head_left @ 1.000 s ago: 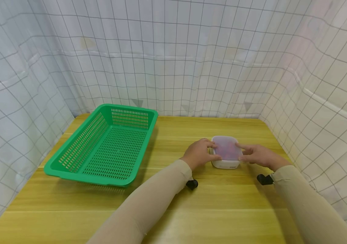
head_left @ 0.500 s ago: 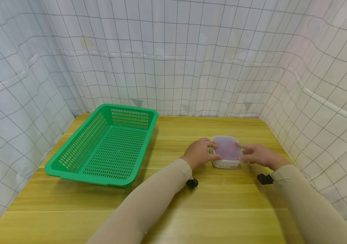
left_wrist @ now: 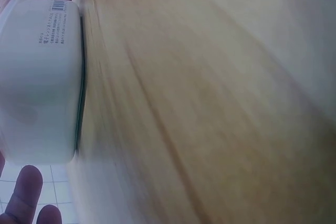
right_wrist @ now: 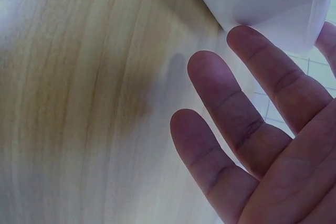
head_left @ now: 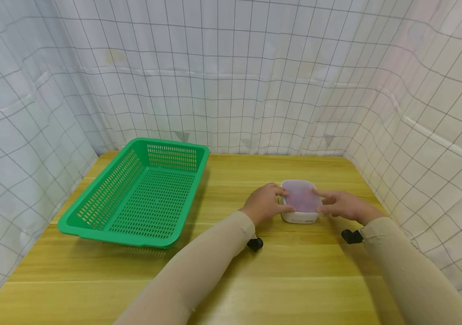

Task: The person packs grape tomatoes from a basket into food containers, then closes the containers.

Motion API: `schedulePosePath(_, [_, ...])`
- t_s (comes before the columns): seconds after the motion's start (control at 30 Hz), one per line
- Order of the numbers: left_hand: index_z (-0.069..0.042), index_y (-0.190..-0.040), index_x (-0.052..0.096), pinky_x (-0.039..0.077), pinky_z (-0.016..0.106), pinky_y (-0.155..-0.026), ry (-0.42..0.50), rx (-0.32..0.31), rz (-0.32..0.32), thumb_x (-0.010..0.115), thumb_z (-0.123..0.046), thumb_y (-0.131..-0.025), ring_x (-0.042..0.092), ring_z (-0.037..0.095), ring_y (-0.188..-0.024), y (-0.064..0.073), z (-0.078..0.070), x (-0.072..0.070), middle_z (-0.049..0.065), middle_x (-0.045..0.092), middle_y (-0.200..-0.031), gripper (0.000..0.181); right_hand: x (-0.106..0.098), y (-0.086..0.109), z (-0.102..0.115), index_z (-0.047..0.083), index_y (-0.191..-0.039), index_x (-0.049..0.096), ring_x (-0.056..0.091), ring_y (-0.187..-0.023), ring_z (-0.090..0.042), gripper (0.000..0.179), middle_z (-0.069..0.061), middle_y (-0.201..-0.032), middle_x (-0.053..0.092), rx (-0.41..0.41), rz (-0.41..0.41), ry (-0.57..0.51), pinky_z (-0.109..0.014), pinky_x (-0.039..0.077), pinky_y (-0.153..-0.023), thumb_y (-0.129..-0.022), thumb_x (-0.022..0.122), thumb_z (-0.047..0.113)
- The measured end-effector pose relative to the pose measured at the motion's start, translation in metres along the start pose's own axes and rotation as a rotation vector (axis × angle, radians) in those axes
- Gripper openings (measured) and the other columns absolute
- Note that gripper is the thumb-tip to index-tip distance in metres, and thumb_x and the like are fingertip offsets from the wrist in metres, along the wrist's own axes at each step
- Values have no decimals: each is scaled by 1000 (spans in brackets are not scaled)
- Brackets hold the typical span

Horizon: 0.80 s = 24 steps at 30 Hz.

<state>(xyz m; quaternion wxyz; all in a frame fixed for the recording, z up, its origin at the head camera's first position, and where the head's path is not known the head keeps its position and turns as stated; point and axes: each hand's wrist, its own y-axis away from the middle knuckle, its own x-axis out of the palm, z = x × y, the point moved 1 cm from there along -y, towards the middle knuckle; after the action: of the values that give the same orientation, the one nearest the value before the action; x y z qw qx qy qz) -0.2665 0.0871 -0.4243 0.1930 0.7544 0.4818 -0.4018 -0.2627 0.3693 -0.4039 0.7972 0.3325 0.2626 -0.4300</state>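
Observation:
A small white food container (head_left: pixel 300 218) with a frosted lid (head_left: pixel 301 198) stands on the table. Something pinkish-red shows faintly through the lid; its kind cannot be made out. On the left side my left hand (head_left: pixel 266 204) touches the container, thumb and forefinger at the lid's edge. My right hand (head_left: pixel 346 207) touches the opposite side the same way. In the right wrist view, the lower fingers (right_wrist: pixel 210 74) are spread and fairly straight, some apart from the wall. The left wrist view shows a barcode and small print on the container (left_wrist: pixel 39 87).
A large green plastic basket (head_left: pixel 188 205) with slotted walls stands on the left of the wooden table (head_left: pixel 231 275). White gridded sheeting (head_left: pixel 231 90) encloses the back and both sides. A black device (head_left: pixel 255 244) sits at the left wrist, another black device (head_left: pixel 351 236) at the right.

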Motion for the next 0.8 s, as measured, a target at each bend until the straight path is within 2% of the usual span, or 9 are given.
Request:
schedulePosePath(0.27, [-22, -135, 74, 51, 36, -112, -5, -6, 6, 82, -54, -88, 60, 19, -136, 0, 0, 0, -4, 66, -144, 58, 0, 0, 0, 13, -168, 25, 63, -130, -42, 79, -37, -153, 47, -18, 11, -24, -60, 53, -104, -105, 65, 41])
schedulePosePath(0.5, [-22, -136, 73, 50, 37, -113, -10, -21, 19, 81, -55, -89, 60, 19, -137, 1, 0, 0, -3, 65, -145, 58, 1, 1, -1, 19, -170, 20, 42, -146, -55, 85, -33, -165, 32, -35, 24, -24, -61, 53, -105, -103, 68, 41])
schedulePosePath(0.63, [-22, -135, 73, 50, 37, -113, 2, -25, 17, 81, -55, -89, 60, 19, -136, 2, -1, -1, -3, 65, -145, 58, 0, 1, 0, 20, -170, 18, 35, -149, -56, 87, -29, -170, 24, -32, 30, -33, -62, 51, -107, -103, 68, 41])
schedulePosePath(0.8, [-23, -135, 73, 50, 37, -113, 11, -27, 13, 81, -55, -89, 60, 19, -136, 1, -2, -2, -4, 65, -144, 58, -4, 0, 1, 17, -170, 19, 37, -149, -55, 87, -31, -167, 29, -23, 31, -3, -61, 52, -106, -103, 68, 42])
